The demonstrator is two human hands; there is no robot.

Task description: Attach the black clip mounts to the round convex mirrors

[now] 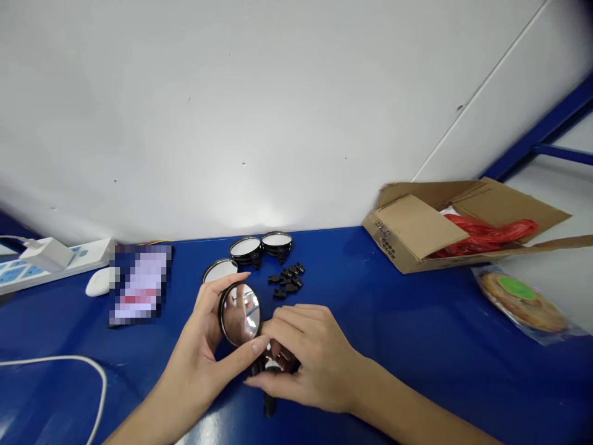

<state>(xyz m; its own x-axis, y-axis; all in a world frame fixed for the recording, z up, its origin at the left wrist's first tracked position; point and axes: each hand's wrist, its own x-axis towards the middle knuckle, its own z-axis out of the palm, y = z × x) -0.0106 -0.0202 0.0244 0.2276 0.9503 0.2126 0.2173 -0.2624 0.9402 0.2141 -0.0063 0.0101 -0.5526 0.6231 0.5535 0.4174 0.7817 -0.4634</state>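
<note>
My left hand [194, 346] curls round a small round convex mirror with a thin black rim [239, 315], its fingers behind the glass and its thumb stretched across the lower edge, holding the mirror tilted toward me. My right hand [312, 361] comes in from the right with its fingers pressed together, closing on a black plastic mount [269, 405] just below the mirror. My fingers hide most of that mount, with only its dark stem showing on the near side, so I cannot tell whether it is seated in the mirror's back. Beyond my hands, on the blue counter [417, 364], lie more of the work: a second round mirror [220, 271] partly behind my left hand, and a third [245, 247] and fourth [277, 240] side by side farther away, both resting on dark backs. To their right sits a loose heap of small black plastic pieces [286, 278], none of them fitted to anything I can see. Farther right, an open brown cardboard box [417, 225] holds a crumpled red plastic bag [484, 235] with something white beside it. Near it lies a round baked flatbread sealed in clear plastic [521, 303], with a green label. On the far left are a white power strip [46, 267], a white plug adapter [46, 253] and a white computer mouse [98, 282], then a pixelated flat object [141, 284] that I cannot make out. A white cable [60, 360] curves across the counter on the near left.
</note>
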